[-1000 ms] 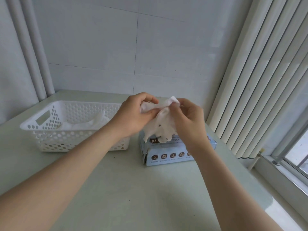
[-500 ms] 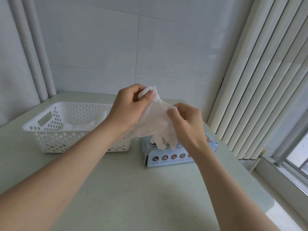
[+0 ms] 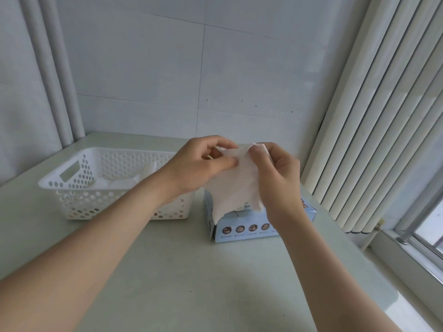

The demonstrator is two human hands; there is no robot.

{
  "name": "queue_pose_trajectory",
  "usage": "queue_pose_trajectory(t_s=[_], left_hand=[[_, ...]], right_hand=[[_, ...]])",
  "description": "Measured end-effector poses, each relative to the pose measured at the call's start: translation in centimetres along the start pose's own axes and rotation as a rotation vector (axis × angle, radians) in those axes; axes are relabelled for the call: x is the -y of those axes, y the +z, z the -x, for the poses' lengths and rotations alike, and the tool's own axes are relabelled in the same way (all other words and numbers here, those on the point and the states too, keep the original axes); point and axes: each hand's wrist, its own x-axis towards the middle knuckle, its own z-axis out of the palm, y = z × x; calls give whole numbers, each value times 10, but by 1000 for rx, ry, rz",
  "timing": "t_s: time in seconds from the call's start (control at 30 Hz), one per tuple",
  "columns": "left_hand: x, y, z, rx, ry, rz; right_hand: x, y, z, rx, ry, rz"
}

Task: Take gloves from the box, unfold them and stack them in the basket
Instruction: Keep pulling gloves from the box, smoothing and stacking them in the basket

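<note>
The glove, thin and white, hangs above the table, held up between the person's two hands over the box. Nearest to me, both bare forearms reach out across the pale green tabletop. The left hand pinches the glove's upper left edge between thumb and forefinger, its other fingers curled loosely. The right hand pinches the upper right corner the same way, the remaining fingers folded toward the palm. The glove's lower end drapes down in front of the box's top, so the sheet and the right wrist hide most of the opening; I cannot tell whether the glove touches the cardboard. The box is light blue, with a row of round icons along its near side. Just to its left, with a narrow strip of table between, stands the white perforated basket, where a few white gloves lie flat inside. The left forearm crosses in front of the basket's right end and covers that corner. Beyond stands a wall of large pale tiles, with two upright pipes in the left corner. Cream vertical blinds hang on the right, and a window frame shows below them.
</note>
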Motion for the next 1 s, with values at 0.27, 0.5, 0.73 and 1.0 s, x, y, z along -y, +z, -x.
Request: queue_pose_trajectory(t_s=[0.27,0.5,0.73,1.0], left_hand=[[0,-3,-2,-13,-181,0],[6,-7,-8,-155,-168,129],[5,-3,-7,-108,-50,196],[-6,-7,1,31,84,116]], right_hand=[[-1,-2,-2,0,61,-135],[-3,-4,-5,-121,129,-35],[-9,5,6,-94,-110,513],[-4,11,11,168,-215,241]])
